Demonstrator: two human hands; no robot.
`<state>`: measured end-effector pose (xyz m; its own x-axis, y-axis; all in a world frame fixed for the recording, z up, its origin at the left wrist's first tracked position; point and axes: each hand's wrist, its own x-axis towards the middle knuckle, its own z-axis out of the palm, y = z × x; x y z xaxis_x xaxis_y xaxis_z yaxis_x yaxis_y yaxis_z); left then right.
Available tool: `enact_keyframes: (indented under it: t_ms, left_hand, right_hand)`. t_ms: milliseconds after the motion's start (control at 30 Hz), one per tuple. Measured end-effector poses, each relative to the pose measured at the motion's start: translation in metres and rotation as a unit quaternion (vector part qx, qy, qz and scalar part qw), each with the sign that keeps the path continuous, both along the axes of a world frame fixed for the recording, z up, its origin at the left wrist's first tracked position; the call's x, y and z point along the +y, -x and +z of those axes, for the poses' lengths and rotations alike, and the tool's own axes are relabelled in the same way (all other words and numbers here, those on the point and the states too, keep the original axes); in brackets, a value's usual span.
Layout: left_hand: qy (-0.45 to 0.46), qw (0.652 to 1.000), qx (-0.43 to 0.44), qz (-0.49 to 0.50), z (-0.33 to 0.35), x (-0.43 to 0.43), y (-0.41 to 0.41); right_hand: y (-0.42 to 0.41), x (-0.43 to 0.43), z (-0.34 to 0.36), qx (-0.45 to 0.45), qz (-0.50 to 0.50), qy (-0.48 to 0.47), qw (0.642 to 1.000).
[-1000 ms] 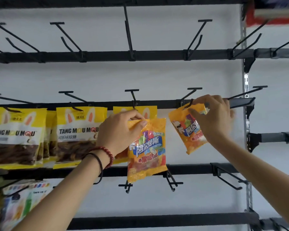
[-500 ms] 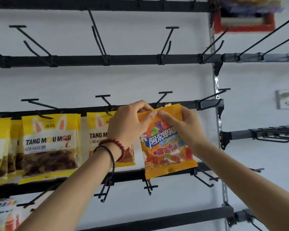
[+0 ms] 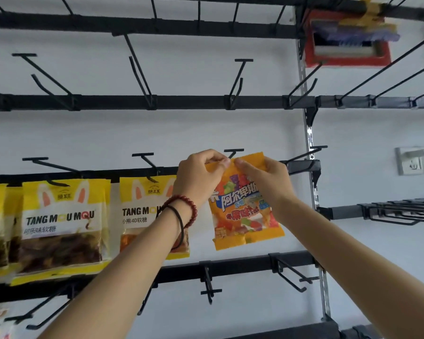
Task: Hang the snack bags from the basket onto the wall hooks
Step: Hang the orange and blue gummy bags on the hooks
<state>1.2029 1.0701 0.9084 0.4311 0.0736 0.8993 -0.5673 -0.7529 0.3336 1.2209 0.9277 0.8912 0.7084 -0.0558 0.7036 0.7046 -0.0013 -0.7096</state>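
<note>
The left hand (image 3: 198, 177) and right hand (image 3: 263, 183) are pinching the top edge of the snack bag (image 3: 245, 217), covering most of the hook (image 3: 233, 150) behind it.

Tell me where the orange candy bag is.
Head view, right of centre: the orange candy bag, pinched by the left hand and right hand under a black hook, right of the yellow bags.

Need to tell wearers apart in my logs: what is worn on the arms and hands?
The left arm and right arm show no sleeves. The left wrist carries a bracelet of round dark red beads and, beside it, a thin black band. The left hand and right hand have no gloves or visible rings; the right wrist carries nothing.
</note>
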Motion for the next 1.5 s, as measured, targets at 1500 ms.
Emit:
enact_keyframes:
  t_ms: [1500]
  left_hand:
    - [-0.266, 0.879, 0.057, 0.39, -0.141, 0.172, 0.181]
  right_hand:
    - [0.11, 0.146, -0.14, -0.304, -0.122, 0.421, 0.846]
